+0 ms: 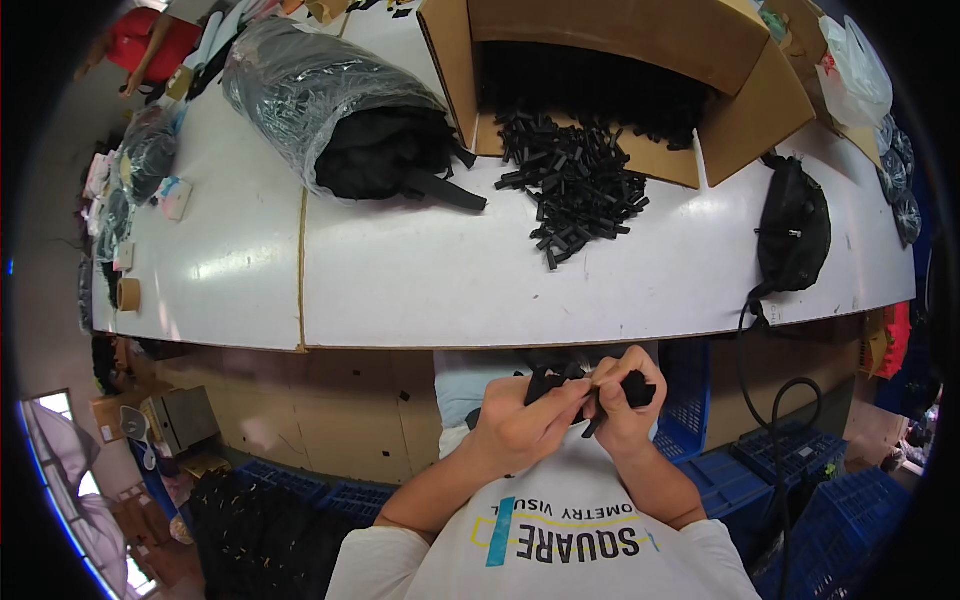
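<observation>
My left hand (520, 415) is closed, its thumb and fingertips pinched together against my right fingertips in front of my chest. Small black strip-like pieces (545, 382) show at its far side. My right hand (627, 405) is closed around a rolled or bunched black strip (637, 388), and a short black end (593, 425) hangs down between the two hands. The exact kind of these pieces is too small to tell. Beyond the hands, a loose pile of short black pieces (585, 185) lies on the white table (420, 270).
An open cardboard box (620, 40) stands behind the pile with more black pieces inside. To its left lies a clear plastic bag (300, 105) of black strips. A black waist bag (793, 230) rests at the right. Blue crates (790, 455) stand below.
</observation>
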### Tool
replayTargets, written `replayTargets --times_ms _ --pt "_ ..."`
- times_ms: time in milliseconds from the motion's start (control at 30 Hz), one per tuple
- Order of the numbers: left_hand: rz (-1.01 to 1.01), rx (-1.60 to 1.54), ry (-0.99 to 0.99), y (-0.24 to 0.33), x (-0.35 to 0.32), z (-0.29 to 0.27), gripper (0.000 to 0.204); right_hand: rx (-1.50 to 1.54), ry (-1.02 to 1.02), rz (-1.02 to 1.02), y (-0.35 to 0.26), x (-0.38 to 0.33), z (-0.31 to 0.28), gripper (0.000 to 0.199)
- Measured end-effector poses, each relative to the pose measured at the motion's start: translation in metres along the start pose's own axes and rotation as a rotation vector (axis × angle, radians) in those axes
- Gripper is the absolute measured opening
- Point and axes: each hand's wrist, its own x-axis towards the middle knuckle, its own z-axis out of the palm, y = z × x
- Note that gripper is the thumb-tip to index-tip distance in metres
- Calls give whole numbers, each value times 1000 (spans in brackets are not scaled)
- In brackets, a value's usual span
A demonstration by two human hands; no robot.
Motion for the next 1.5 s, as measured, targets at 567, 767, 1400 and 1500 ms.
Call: replayTargets --times_ms 567,767,1400,1500 --pt "19 -60 60 -3 -5 4 27 -187 -66 -92 -1 -3 -1 23" --pt "4 -61 11 -2 -4 0 32 -57 -121 67 -11 4 -5 20" --pt "-48 -25 94 1 -8 -3 28 9 -119 224 -9 6 -6 14" --pt "-83 -86 118 4 -11 -9 28 -198 -257 148 -4 11 -11 19"
